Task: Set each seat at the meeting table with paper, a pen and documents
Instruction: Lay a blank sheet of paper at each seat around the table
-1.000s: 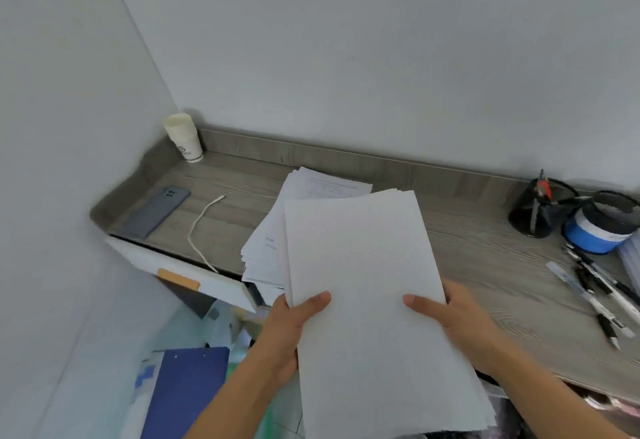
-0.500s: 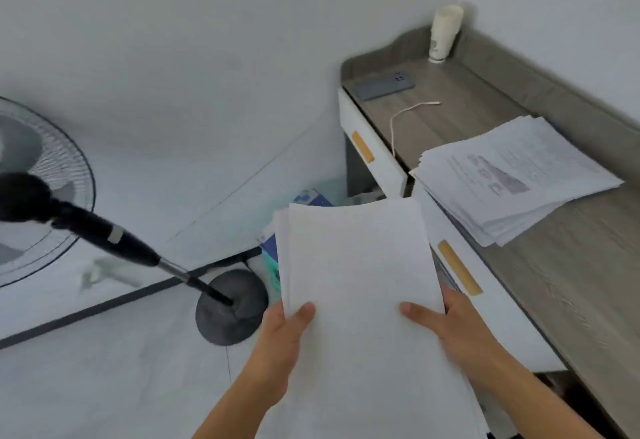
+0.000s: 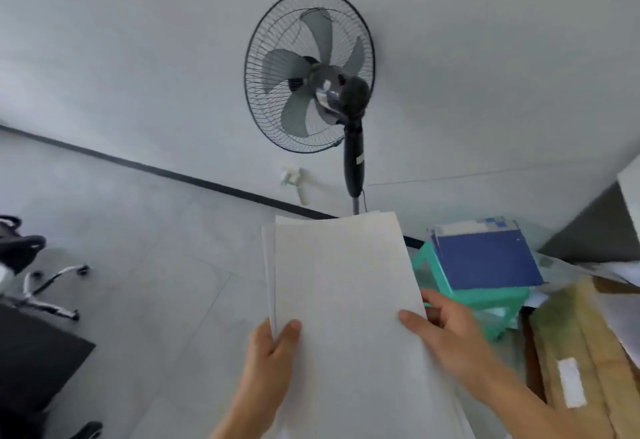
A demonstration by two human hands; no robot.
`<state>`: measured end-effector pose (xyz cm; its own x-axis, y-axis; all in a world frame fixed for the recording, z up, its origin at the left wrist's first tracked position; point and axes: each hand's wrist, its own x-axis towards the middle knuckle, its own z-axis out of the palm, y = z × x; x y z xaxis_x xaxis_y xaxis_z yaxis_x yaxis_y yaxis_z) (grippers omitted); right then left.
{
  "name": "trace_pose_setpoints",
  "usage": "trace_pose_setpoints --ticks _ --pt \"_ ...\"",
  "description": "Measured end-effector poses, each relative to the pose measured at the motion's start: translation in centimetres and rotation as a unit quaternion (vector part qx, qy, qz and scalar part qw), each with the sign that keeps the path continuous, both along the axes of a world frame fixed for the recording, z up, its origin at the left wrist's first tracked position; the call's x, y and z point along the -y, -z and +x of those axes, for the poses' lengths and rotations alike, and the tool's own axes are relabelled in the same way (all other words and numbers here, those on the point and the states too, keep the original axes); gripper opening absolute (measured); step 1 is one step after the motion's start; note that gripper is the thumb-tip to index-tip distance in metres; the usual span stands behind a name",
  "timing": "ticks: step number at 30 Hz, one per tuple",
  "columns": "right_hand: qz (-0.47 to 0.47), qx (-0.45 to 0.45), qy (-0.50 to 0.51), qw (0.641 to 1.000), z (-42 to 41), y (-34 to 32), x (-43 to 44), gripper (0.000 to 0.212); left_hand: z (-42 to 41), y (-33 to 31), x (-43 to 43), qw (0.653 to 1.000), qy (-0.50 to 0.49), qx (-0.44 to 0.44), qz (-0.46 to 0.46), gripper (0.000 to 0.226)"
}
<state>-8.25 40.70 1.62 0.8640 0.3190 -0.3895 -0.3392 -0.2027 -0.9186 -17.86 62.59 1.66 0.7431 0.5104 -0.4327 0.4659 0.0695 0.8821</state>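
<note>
Head view: a stack of blank white paper (image 3: 346,300) fills the lower middle of the frame, held out in front of the person above a pale tiled floor (image 3: 156,283). The sheets are plain and slightly fanned, so a second edge shows along the left side and a few corners peek out at the top.

The left hand (image 3: 270,359) grips the stack's left edge, thumb pressed on top and fingers curled underneath. The right hand (image 3: 450,338) grips the right edge the same way, thumb lying across the top sheet and fingers tucked behind. Both forearms reach up from the bottom of the frame.

To the right, a teal stool (image 3: 485,296) carries a dark blue folder (image 3: 485,258) with lighter papers under it. Cardboard boxes (image 3: 581,352) lie beyond it. A standing fan (image 3: 311,71) stands against the white wall behind the stack, and an office chair base (image 3: 48,286) shows at the left edge.
</note>
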Motion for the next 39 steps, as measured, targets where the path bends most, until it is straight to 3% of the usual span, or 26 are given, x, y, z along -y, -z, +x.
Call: trace_pose_setpoints --ticks 8,15,22,28,32,39 --pt "0.01 -0.027 -0.174 0.984 -1.6 0.5 -18.9 0.015 -8.4 0.4 -14.9 0.983 -0.181 0.023 0.007 0.017" --pt "-0.005 -0.035 -0.305 0.952 0.8 1.8 -32.8 0.016 -10.4 1.7 -23.9 0.95 -0.312 0.014 -0.003 0.017" --pt "0.003 -0.035 -0.439 0.898 3.8 1.7 -49.4 0.015 -10.4 0.9 -33.0 0.892 -0.451 0.016 0.019 0.015" --pt "0.002 -0.038 -0.559 0.828 1.8 0.8 -61.4 0.015 -13.3 0.7 -38.1 0.812 -0.583 0.022 -0.005 0.016" --pt "-0.001 -0.034 -0.605 0.795 -1.6 1.5 -68.0 0.014 -16.3 1.5 -42.2 0.776 -0.63 0.021 -0.01 0.015" --pt "0.001 -0.032 -0.605 0.796 -8.6 2.1 -78.7 0.014 -23.3 2.2 -52.9 0.778 -0.627 0.038 -0.007 0.016"
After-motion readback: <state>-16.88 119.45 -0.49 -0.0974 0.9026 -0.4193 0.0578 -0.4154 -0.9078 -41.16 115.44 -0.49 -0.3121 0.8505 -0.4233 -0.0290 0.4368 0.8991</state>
